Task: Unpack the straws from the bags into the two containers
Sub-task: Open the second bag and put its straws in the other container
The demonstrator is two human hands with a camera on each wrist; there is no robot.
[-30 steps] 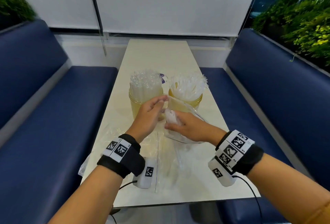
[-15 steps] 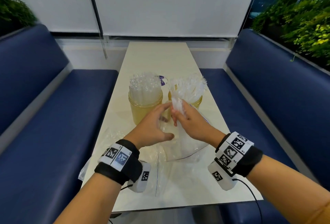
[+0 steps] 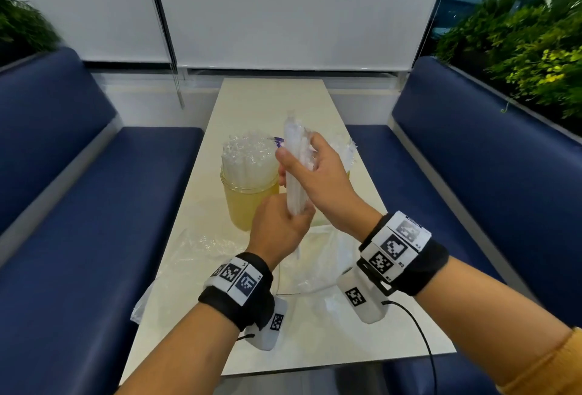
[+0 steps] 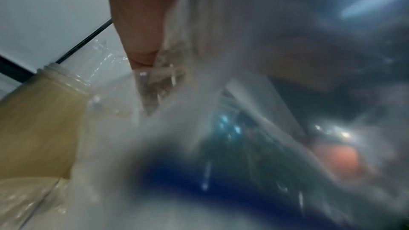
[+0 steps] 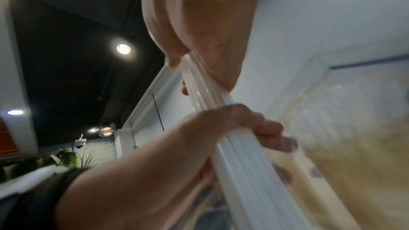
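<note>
A bundle of white wrapped straws (image 3: pixel 294 158) stands nearly upright above the table (image 3: pixel 271 105). My right hand (image 3: pixel 299 158) grips its upper half. My left hand (image 3: pixel 293 215) is curled round its lower end, as the right wrist view shows around the bundle (image 5: pixel 232 155). The clear bag (image 3: pixel 318 262) hangs and lies just below my hands. The left yellow container (image 3: pixel 248 205) is packed with straws (image 3: pixel 247 155). The right container is almost hidden behind my right hand; only its straws (image 3: pixel 350 150) show. The left wrist view is blurred by plastic film, with the yellow container (image 4: pixel 33 120) at its left.
Another crumpled clear bag (image 3: pixel 195 246) lies on the table at the near left. Blue bench seats (image 3: pixel 94 205) flank the table on both sides. White blinds close off the far end, and plants (image 3: pixel 535 48) stand behind the right bench.
My right hand has drawn the straw bundle up out of the bag and raised it. My left hand has moved from the bag's mouth to grip the bundle's lower end.
</note>
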